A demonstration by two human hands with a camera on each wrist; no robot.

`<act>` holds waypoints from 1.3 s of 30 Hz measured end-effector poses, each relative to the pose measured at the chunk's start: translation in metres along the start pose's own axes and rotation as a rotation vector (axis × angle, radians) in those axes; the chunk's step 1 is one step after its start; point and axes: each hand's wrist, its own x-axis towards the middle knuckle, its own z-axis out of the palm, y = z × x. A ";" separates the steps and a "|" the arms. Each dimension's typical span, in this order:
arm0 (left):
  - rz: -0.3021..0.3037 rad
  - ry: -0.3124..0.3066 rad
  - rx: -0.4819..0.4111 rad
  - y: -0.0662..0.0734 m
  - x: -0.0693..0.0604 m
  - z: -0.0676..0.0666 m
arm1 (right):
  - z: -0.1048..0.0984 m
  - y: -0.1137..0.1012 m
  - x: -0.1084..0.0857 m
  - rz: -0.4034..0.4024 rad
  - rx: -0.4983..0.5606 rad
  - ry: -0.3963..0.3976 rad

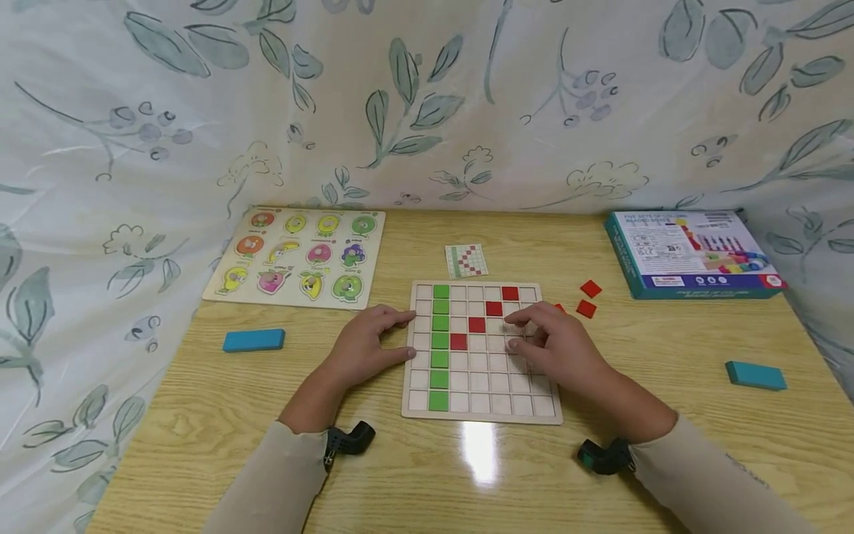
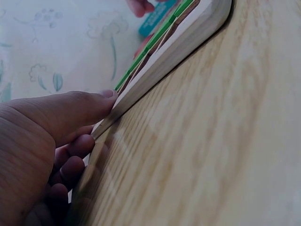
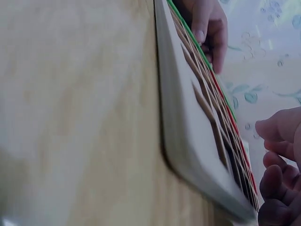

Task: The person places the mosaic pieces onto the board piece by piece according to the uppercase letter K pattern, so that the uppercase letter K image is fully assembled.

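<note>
A wooden grid board (image 1: 481,420) lies on the table, its second column from the left filled with green tiles (image 1: 439,340). Red tiles (image 1: 477,325) form a diagonal climbing from beside that column to the top right. My left hand (image 1: 363,345) touches the board's left edge with thumb and fingertips, seen close in the left wrist view. Over the right side of the board is my right hand (image 1: 560,345), fingers loosely bent, with nothing visible between thumb and fingers. Loose red tiles (image 1: 591,288) lie right of the board, one partly hidden behind that hand.
A small pattern card (image 1: 466,261) lies behind the board. At the back left is a fruit puzzle board (image 1: 307,259); at the back right, a boxed game (image 1: 694,256). One blue block (image 1: 253,340) lies on the left, another blue block (image 1: 756,375) on the right. A patterned curtain (image 1: 427,111) hangs behind.
</note>
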 end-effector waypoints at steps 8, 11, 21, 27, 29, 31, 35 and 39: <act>-0.005 -0.002 -0.010 0.000 0.000 0.000 | -0.020 0.020 0.001 0.091 -0.022 0.039; -0.013 -0.005 -0.012 0.000 0.000 0.000 | -0.027 0.029 -0.001 0.109 -0.041 0.039; -0.014 -0.004 -0.009 0.000 0.000 0.000 | -0.037 0.048 -0.006 0.107 -0.157 0.024; -0.019 0.000 -0.010 -0.001 0.000 0.000 | -0.038 0.048 -0.005 0.088 -0.170 0.011; -0.017 -0.001 -0.007 -0.001 0.000 0.000 | -0.037 0.047 -0.005 0.094 -0.171 0.011; -0.014 -0.003 -0.004 -0.001 0.000 0.000 | -0.037 0.047 -0.005 0.104 -0.176 0.012; -0.013 -0.003 -0.002 -0.001 0.000 0.000 | -0.037 0.045 -0.005 0.119 -0.180 0.013; -0.021 -0.006 -0.006 0.000 0.000 0.000 | -0.037 0.046 -0.005 0.122 -0.179 0.013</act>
